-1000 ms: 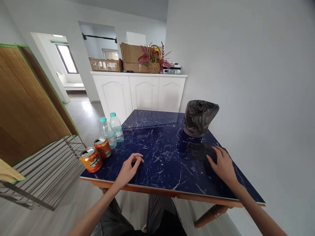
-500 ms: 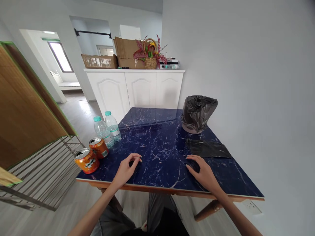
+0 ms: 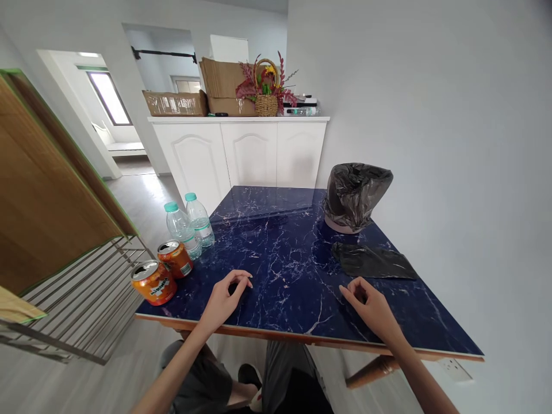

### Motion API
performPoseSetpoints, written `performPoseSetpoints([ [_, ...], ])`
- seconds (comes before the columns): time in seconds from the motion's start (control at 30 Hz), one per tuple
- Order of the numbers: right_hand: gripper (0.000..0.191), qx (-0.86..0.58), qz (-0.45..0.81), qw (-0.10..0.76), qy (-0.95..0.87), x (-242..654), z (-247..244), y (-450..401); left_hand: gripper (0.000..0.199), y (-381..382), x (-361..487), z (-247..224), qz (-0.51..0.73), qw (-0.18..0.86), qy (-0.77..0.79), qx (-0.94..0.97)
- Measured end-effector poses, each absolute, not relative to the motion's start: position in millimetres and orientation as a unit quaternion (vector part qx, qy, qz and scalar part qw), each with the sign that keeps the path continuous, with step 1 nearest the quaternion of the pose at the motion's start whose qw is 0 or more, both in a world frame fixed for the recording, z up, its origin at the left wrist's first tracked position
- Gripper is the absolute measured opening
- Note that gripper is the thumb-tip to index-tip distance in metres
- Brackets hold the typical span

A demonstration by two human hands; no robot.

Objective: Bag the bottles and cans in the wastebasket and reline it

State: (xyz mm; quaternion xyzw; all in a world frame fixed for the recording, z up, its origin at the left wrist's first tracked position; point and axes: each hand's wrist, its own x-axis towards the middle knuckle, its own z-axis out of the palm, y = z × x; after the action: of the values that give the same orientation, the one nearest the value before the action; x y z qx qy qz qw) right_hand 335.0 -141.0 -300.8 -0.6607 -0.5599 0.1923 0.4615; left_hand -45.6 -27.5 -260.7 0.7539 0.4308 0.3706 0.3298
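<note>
My left hand (image 3: 227,296) rests at the near edge of the dark blue marbled table (image 3: 276,230), fingers curled round to the thumb in a loose loop, nothing in it. To its left stand two orange soda cans, the front can (image 3: 153,283) and the rear can (image 3: 175,259), both with opened tops. Behind them are two clear plastic bottles with teal caps, the left bottle (image 3: 183,230) and the right bottle (image 3: 199,220). My right hand (image 3: 371,305) is also curled into a loose loop, holding nothing. Just beyond it lies a flat black plastic bag (image 3: 374,262).
A small bin (image 3: 356,198) lined with a black bag stands at the table's far right, by the wall. Past the table is a white cabinet (image 3: 252,152) bearing cardboard boxes (image 3: 175,104) and a flower basket (image 3: 266,105). A metal rack (image 3: 92,305) stands at left.
My right hand has drawn its fingers in from a wider spread and shifted slightly right. My left hand keeps its curled pose. The view has shifted slightly.
</note>
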Motion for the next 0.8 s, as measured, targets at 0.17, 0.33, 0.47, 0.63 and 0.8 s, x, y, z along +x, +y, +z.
performPoseSetpoints([
  [0.17,0.047,-0.663,0.192,0.453,-0.565,334.7,-303.9,-140.1,0.032,-28.4,-45.1,-259.4,0.371,0.327,0.43,0.755],
  [0.33,0.052,-0.666,0.174,0.456,-0.564,331.4,-299.8,-137.8,0.034,-28.4,-47.0,-258.4,0.368,0.32,0.428,0.761],
  [0.47,0.054,-0.666,0.171,0.455,-0.566,329.7,-302.8,-137.0,0.035,-28.0,-48.4,-258.8,0.374,0.326,0.426,0.757],
  [0.63,0.046,-0.65,0.169,0.491,-0.555,335.3,-299.5,-128.0,0.033,-29.4,-49.9,-256.8,0.375,0.331,0.421,0.757],
  [0.8,0.042,-0.65,-0.016,0.512,-0.562,361.6,-229.1,-87.4,0.034,-29.4,-52.2,-259.6,0.371,0.337,0.425,0.754],
])
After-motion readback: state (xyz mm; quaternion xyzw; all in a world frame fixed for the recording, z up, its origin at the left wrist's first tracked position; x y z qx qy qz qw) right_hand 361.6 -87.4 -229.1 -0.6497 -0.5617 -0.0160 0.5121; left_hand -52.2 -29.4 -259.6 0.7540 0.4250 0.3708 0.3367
